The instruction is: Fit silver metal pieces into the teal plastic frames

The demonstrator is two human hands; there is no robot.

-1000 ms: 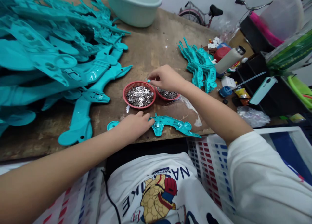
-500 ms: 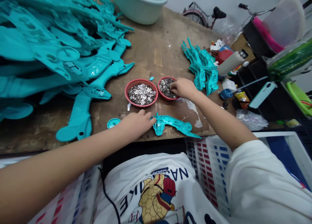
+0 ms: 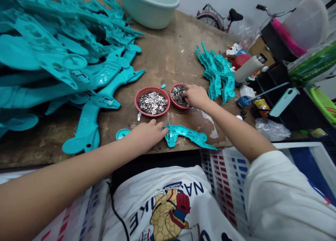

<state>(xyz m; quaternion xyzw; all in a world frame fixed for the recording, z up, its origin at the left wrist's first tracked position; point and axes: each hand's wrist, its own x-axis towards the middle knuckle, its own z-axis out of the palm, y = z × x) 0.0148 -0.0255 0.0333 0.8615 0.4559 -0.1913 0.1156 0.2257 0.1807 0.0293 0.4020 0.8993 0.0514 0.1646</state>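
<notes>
My left hand (image 3: 149, 135) is closed on the left end of a teal plastic moulded part (image 3: 183, 130), which lies flat near the table's front edge with its ribbed inner side up. Over the smaller red basket (image 3: 172, 100), my right hand (image 3: 196, 96) dips its bent fingers into small dark metal pieces (image 3: 179, 94). Those fingertips are partly hidden, so what they pinch does not show. Just left of it stands a larger red basket (image 3: 137, 106) full of shiny flat metal pieces (image 3: 153, 104). Left of my left hand rests a round teal end (image 3: 122, 133), partly covered by my forearm.
A high heap of teal parts (image 3: 86, 69) fills the table's left side. A pale green basin (image 3: 152, 10) stands at the back. More teal parts (image 3: 216, 73) are stacked at right, beside a bottle (image 3: 249, 68) and clutter. White plastic crates (image 3: 231, 171) flank my lap below.
My right hand's fingers have shifted slightly left within the small basket. My left hand stays on the teal part, and the view has tilted a little.
</notes>
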